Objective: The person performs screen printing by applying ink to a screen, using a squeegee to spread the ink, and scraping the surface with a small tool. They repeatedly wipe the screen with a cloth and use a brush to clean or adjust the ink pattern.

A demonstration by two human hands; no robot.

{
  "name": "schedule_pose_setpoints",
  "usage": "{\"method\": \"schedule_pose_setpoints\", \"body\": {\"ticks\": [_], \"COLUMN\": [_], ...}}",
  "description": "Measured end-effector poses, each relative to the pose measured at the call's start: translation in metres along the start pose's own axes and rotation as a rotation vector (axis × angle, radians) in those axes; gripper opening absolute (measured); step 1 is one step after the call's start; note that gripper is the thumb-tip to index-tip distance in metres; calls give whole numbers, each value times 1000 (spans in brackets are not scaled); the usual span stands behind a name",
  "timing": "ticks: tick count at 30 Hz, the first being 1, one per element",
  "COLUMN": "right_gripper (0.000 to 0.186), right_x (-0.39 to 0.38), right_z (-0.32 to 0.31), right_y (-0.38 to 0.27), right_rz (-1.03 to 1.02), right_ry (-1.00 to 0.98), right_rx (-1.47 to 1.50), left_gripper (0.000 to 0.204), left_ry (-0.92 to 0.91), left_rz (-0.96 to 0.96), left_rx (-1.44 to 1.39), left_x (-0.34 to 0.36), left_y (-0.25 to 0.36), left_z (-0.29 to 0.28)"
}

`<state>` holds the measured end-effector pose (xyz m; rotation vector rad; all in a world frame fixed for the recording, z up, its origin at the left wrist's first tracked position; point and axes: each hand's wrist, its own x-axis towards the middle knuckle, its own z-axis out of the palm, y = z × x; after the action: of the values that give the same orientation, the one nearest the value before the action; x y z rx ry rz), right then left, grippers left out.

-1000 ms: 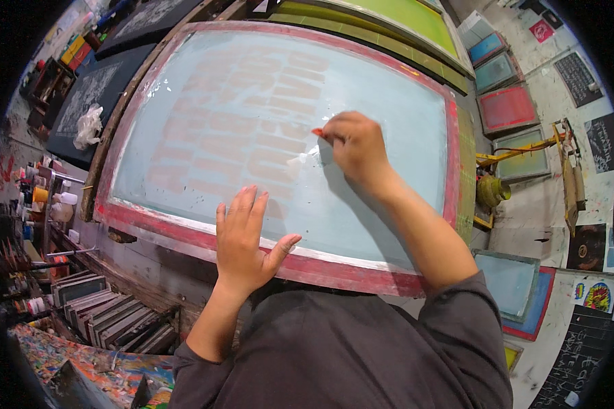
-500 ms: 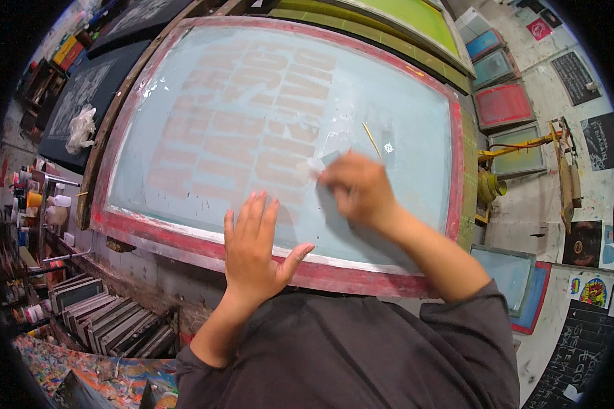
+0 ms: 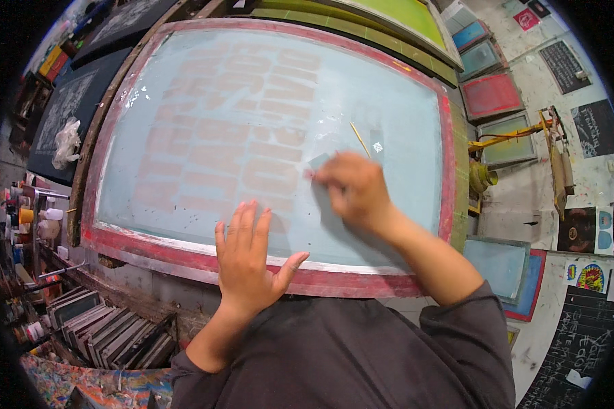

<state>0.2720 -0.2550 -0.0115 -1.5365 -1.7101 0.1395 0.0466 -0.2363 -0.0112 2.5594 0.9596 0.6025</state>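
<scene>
A large silk-screen printing frame (image 3: pixel 262 276) with red edges lies before me, its pale blue mesh (image 3: pixel 402 198) bearing faded block lettering. My left hand (image 3: pixel 245 255) rests over the near edge, fingers spread, fingertips on the mesh and thumb out to the right. Over the middle of the mesh, my right hand (image 3: pixel 355 187) is closed in a pinch; what its fingers hold, if anything, is too small to make out. Just beyond it lies a thin yellowish stick (image 3: pixel 359 139). Beside the stick is a dark patch (image 3: pixel 377 146) with a small white mark.
Dark printed panels (image 3: pixel 75 112) stand at the left, one carrying a crumpled plastic bag (image 3: pixel 67 143). A rack of upright frames (image 3: pixel 109 327) sits low at left. More screens, including a red one (image 3: pixel 492 95), lean along the right wall. A yellow metal arm (image 3: pixel 508 142) juts out there.
The whole view has shifted slightly, moving the frame left in the picture. My right hand stays near the same spot; a whitish blur at its fingertips no longer shows. My left hand keeps its pose.
</scene>
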Motion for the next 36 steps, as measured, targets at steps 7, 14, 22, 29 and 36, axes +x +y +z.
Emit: {"method": "schedule_pose_setpoints", "body": {"ticks": [7, 14, 22, 29, 36], "right_gripper": [20, 10, 15, 11, 17], "right_x": [-9, 35, -14, 92, 24], "right_z": [-1, -6, -2, -7, -2], "right_y": [-8, 27, -13, 87, 26], "right_rz": [-62, 131, 22, 206, 30], "right_ry": [-61, 94, -35, 195, -91], "right_rx": [-7, -58, -2, -200, -181], "left_gripper": [74, 75, 73, 73, 74], "left_ry": [-8, -45, -51, -37, -30], "left_rz": [12, 38, -2, 32, 1], "left_rx": [40, 36, 20, 14, 30], "left_x": [0, 3, 0, 5, 2], "left_y": [-3, -1, 0, 2, -1], "left_z": [1, -2, 0, -2, 1]}}
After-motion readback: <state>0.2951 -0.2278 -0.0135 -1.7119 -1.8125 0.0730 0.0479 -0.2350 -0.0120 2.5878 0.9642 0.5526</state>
